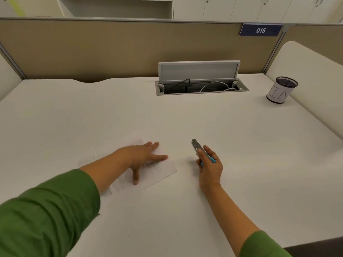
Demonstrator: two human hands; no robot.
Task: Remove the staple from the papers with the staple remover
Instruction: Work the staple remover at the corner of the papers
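Head view. The left hand [143, 156] lies flat on the papers [163, 168], fingers [161, 157] spread apart and palm down, thumb pointing back toward the person. The printed sheets rest on the white desk [241, 145], extending beyond the fingertips to the right and under the forearm to the left. The staple itself cannot be made out. The right hand [210, 168] is closed around the staple remover [201, 152], fingers clamped on its blue handle; the grey metal tip projects forward past the knuckles, apart from the papers. Far ahead of the right fingers stands a mesh cup [281, 90] with a handwritten label. An open cable tray [201, 87] sits beyond both hands.
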